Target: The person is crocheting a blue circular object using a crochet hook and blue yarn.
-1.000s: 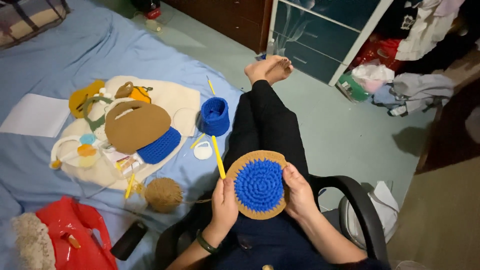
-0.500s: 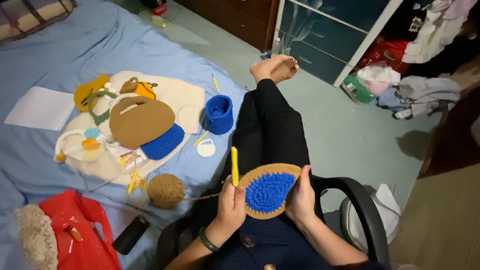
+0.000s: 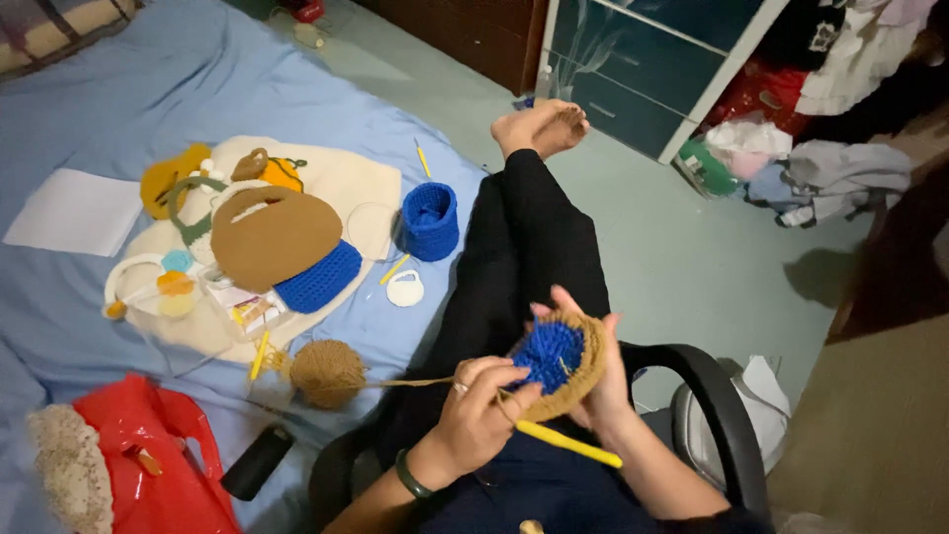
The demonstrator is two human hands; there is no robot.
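While the person sits in a dark chair with legs in black trousers stretched toward the floor, both hands work at lap level on a round crocheted piece, blue at the centre with a tan border, which sits over the right thigh, folded or cupped rather than flat. The right hand supports the piece from behind and from its right edge, fingers curled around the tan rim, with fingertips showing above the top edge; it is closed on the piece. The left hand is drawn together in a pinch, fingers bunched on a yellow crochet hook whose handle runs down and to the right, under the piece and across the right wrist; the hook's tip is hidden by the fingers and the work. A strand of tan yarn runs taut from the left hand's fingers to a tan yarn ball lying on the blue bedsheet just beside the left knee. A dark green bangle circles the left wrist. Farther out on the sheet lie a tan crocheted bag with a blue base, a small blue crocheted basket, a white ring-shaped piece, a white sheet of paper, a red plastic bag and a black oblong object.
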